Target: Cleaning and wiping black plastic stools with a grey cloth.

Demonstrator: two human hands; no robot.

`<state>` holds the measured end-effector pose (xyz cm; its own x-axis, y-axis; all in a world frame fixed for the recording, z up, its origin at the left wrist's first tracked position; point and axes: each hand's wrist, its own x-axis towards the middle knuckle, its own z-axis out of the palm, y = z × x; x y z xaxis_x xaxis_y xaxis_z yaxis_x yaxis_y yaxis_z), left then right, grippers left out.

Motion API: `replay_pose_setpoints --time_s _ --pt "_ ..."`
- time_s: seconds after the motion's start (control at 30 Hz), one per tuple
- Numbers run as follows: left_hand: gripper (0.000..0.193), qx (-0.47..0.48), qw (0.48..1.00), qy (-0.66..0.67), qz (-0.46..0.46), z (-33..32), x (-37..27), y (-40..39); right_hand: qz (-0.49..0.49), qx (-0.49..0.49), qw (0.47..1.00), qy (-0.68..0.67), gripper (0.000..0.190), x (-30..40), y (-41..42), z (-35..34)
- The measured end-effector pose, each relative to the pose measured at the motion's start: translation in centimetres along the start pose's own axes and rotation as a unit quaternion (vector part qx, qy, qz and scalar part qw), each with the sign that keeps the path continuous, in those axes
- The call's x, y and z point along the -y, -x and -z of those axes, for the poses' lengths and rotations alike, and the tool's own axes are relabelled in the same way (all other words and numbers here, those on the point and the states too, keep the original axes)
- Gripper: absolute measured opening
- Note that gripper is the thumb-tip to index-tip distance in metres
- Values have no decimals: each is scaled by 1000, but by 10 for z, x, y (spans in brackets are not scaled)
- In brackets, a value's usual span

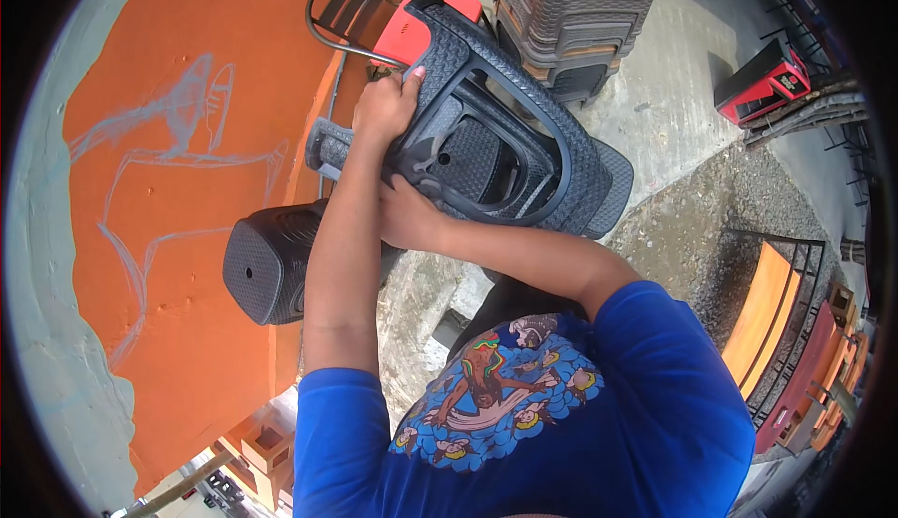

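Observation:
Dark grey plastic stools (515,73) with a woven pattern lie tilted in front of me, one nested in another as far as I can see. My left hand (387,106) grips the near left edge of the outer one, thumb on top. Lower down, my right hand (415,216) is against the stools' lower left part, beside a grey, cloth-like piece (424,160); my left forearm hides its fingertips, so its grip is unclear. Left of my forearm is another black plastic stool (256,269), on its side, its seat facing left.
A tall stack of woven-pattern plastic furniture (572,20) stands beyond. A metal-framed chair (351,9) and a red seat or tabletop (403,30) are at the top. An orange wall (189,195) runs along the left. At right are a red-and-black box (765,83) and an orange slatted bench (758,314).

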<state>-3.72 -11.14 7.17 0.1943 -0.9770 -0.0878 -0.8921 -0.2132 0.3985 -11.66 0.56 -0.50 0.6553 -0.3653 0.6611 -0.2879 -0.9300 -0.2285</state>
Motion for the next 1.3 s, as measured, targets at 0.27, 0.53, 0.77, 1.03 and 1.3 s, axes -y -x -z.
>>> replay_pose_setpoints --time_s 0.27,0.53,0.77,1.03,1.3 --pt "66 -17 998 44 38 5 16 5 7 138 990 25 24 -21 181 153" --pt "122 153 861 478 74 8 7 -1 -96 -164 971 -143 37 -37 72 150" --pt "121 48 855 516 19 1 19 5 -125 -177 975 -40 32 -118 -37 62" --pt "76 -124 992 28 -25 -1 -1 35 -437 -46 898 18 27 -247 -48 87" --pt "69 -148 987 -55 37 -1 -6 25 -511 3 851 116 25 -236 142 163"
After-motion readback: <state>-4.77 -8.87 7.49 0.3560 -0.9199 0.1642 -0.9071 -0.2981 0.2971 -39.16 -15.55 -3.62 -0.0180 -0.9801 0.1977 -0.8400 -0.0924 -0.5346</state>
